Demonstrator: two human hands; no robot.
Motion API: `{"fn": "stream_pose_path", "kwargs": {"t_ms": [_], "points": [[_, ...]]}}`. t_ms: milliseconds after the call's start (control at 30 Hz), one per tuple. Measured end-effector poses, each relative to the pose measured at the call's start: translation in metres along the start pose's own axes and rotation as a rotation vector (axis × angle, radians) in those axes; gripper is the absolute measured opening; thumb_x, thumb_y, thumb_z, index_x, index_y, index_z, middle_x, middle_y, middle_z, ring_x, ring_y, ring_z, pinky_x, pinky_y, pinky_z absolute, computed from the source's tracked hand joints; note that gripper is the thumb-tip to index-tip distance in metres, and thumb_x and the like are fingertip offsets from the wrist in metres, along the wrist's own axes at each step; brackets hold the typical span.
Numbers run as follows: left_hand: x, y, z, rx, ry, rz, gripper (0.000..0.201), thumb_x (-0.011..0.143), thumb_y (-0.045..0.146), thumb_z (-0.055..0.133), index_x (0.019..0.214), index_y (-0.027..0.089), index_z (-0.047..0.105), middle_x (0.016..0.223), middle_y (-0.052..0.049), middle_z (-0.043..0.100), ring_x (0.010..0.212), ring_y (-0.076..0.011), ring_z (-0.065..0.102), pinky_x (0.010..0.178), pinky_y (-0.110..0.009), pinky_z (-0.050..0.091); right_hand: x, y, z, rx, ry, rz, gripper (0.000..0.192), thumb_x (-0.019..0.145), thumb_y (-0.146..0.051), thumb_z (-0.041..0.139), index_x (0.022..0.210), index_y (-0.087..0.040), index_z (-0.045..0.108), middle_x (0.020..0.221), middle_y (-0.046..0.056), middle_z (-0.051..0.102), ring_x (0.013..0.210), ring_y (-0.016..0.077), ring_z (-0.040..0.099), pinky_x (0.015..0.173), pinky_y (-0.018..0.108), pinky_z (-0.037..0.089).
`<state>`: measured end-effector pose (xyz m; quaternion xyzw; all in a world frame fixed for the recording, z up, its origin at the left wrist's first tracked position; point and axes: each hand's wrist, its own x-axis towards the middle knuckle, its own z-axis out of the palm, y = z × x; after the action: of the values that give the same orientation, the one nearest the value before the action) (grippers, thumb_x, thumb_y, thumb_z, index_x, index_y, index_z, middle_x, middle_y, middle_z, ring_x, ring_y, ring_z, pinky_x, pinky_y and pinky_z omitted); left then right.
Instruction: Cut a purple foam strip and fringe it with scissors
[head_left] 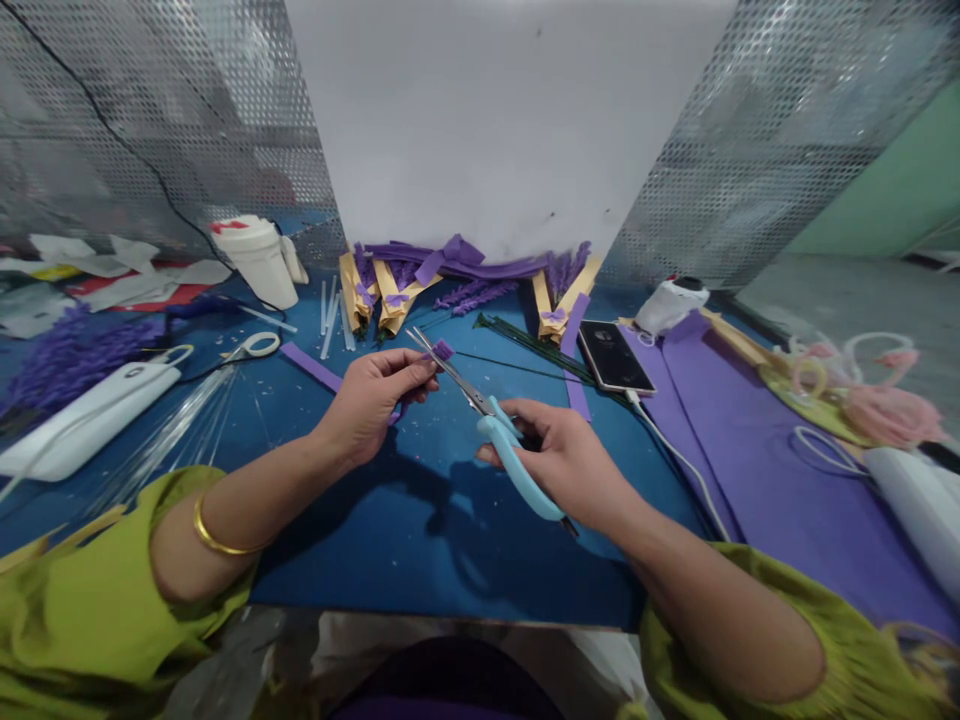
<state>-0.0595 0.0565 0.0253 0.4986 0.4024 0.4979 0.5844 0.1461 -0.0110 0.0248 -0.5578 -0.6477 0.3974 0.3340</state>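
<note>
Between the thumb and fingers of my left hand [379,400] is a small purple strip [442,350], its end sticking out past the fingertips. My right hand [566,455] is closed around the light blue handles of a pair of scissors [517,460]. The scissor blades are parted and reach up to the purple strip, close to my left fingertips. Whether the blades touch it I cannot tell. Another purple strip [311,368] lies on the blue table just left of my left hand.
Paper-wrapped purple flower bunches [394,300] line the board's foot. Dark green stems [525,340] and a phone [615,357] with a white cable lie beyond my right hand. Purple sheets [757,440] cover the right side. At left are a glue gun [97,410], a white cup [259,262] and glue sticks [330,315].
</note>
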Motion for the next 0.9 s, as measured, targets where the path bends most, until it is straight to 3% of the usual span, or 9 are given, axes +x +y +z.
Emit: {"fn": "stream_pose_path", "kwargs": {"t_ms": [400,633,900], "points": [[0.0009,0.0017,-0.0012,-0.035,0.014,-0.037,0.020,0.067,0.031,0.084,0.073,0.015,0.073,0.066,-0.002,0.066,0.060,-0.0096,0.055,0.058,-0.022,0.041,0.0013,0.0006,-0.0015,0.062,-0.036,0.047,0.033,0.075,-0.047,0.076,0.092,-0.019,0.070,0.059,-0.007,0.043,0.053,0.0095,0.034,0.049,0.025,0.026],[0.0002,0.0038,0.0015,-0.023,0.024,0.001,0.023,0.065,0.033,0.085,0.067,0.016,0.070,0.062,-0.002,0.063,0.058,-0.0105,0.053,0.057,-0.023,0.040,-0.0008,-0.0020,0.0023,-0.099,0.026,0.012,0.032,0.076,-0.045,0.075,0.098,-0.023,0.067,0.068,-0.005,0.056,0.059,0.0118,0.043,0.057,0.027,0.034],[-0.0007,0.0031,0.0014,0.008,-0.002,0.013,0.024,0.067,0.035,0.083,0.065,0.016,0.069,0.062,-0.001,0.062,0.058,-0.0102,0.050,0.057,-0.023,0.039,-0.0006,-0.0034,0.0020,-0.128,0.034,0.008,0.032,0.076,-0.047,0.075,0.094,-0.023,0.066,0.067,-0.005,0.055,0.060,0.0121,0.043,0.058,0.026,0.033]]}}
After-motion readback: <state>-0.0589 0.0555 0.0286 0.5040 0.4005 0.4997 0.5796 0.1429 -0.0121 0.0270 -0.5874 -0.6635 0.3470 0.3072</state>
